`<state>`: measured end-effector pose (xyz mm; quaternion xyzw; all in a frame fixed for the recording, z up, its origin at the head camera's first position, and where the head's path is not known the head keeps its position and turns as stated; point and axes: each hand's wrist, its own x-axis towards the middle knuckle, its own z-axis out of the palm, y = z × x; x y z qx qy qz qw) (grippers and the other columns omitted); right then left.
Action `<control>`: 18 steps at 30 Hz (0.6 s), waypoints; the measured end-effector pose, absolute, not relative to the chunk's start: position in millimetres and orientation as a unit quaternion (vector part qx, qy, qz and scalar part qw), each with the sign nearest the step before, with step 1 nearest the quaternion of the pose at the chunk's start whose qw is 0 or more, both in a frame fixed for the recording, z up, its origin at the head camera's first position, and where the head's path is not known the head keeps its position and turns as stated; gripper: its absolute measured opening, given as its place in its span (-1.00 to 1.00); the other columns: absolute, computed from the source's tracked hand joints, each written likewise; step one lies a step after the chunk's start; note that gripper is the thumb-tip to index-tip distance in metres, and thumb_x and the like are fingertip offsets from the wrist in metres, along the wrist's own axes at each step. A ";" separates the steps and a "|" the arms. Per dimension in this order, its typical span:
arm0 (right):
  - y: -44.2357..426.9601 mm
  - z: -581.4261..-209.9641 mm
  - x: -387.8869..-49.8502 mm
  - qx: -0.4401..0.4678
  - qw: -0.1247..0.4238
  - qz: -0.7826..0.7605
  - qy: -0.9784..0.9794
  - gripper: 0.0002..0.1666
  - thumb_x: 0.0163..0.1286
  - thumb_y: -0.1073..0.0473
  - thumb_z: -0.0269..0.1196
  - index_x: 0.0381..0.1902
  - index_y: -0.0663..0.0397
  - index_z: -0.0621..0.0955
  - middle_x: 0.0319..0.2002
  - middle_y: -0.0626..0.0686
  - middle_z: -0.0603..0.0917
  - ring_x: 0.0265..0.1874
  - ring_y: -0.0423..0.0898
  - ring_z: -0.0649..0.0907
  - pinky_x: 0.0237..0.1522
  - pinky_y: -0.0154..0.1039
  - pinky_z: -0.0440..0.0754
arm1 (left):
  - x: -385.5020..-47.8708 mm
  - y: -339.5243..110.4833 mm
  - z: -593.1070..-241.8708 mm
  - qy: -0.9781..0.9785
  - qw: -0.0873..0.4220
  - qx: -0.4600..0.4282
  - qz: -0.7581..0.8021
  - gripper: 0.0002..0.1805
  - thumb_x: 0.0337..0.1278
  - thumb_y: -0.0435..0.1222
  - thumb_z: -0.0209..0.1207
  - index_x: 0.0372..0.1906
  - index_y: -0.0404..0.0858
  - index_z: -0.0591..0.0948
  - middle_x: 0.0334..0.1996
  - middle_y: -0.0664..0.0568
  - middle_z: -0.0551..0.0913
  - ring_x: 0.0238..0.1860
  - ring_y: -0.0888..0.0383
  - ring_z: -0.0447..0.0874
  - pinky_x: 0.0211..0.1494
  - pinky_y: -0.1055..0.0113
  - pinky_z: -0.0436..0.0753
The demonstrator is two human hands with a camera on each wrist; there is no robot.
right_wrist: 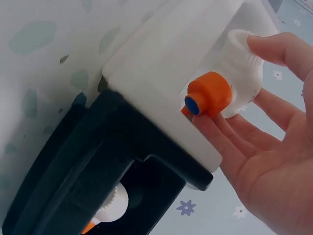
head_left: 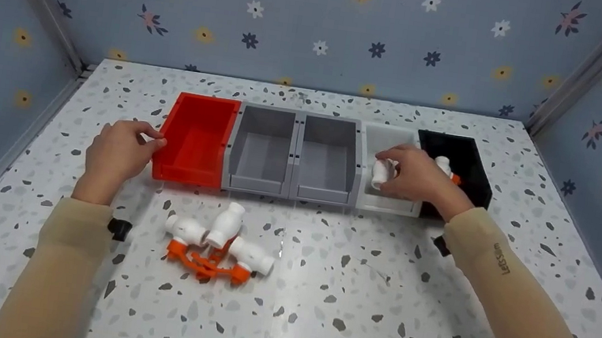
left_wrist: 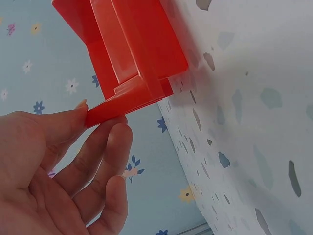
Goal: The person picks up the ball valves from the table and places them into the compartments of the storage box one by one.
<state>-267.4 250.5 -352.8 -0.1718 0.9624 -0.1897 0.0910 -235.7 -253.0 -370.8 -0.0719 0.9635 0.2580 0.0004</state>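
At the left end of a row of bins, my left hand (head_left: 120,151) pinches the rim of the red bin (left_wrist: 146,44) between thumb and fingers. My right hand (head_left: 413,175) holds a white plastic ball valve (head_left: 380,175) over the white bin (head_left: 389,205). In the right wrist view, the thumb and fingers grip the valve's white body, and its orange handle (right_wrist: 210,93) points toward the camera. Another white valve (head_left: 443,164) with an orange part lies in the black bin (head_left: 480,175), partly hidden by my right wrist.
Two grey bins (head_left: 258,185) stand between the red and white ones. Three white valves (head_left: 226,226) with orange handles lie grouped on the speckled table (head_left: 343,291), in front of the red and grey bins. Flowered panels (head_left: 320,20) enclose the back and sides.
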 end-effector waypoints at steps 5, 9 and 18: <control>246.8 -353.0 -272.9 -0.175 0.102 -0.165 0.965 -0.26 0.15 0.10 0.46 0.31 0.08 0.54 0.25 0.19 0.50 0.06 0.12 0.56 0.08 0.08 0.52 | -234.8 -252.4 -369.9 0.964 0.002 -0.074 0.256 -0.63 0.40 -0.11 0.14 0.13 -0.24 0.63 -0.14 -0.25 0.59 -0.22 -0.15 0.49 -0.28 0.06 0.54; 244.9 -352.3 -276.2 -0.173 0.113 -0.149 0.967 -0.27 0.15 0.12 0.46 0.30 0.11 0.55 0.24 0.22 0.52 0.09 0.16 0.56 0.08 0.10 0.52 | -234.7 -252.2 -370.3 0.964 -0.003 -0.074 0.254 -0.63 0.40 -0.12 0.14 0.14 -0.24 0.63 -0.14 -0.25 0.60 -0.23 -0.14 0.50 -0.30 0.07 0.54; 240.6 -349.8 -280.6 -0.167 0.130 -0.129 0.969 -0.29 0.12 0.18 0.44 0.28 0.12 0.57 0.21 0.24 0.55 -0.03 0.12 0.57 0.02 0.08 0.53 | -235.4 -252.0 -369.7 0.964 -0.005 -0.074 0.254 -0.61 0.40 -0.11 0.14 0.16 -0.24 0.63 -0.13 -0.26 0.61 -0.24 -0.14 0.51 -0.31 0.07 0.55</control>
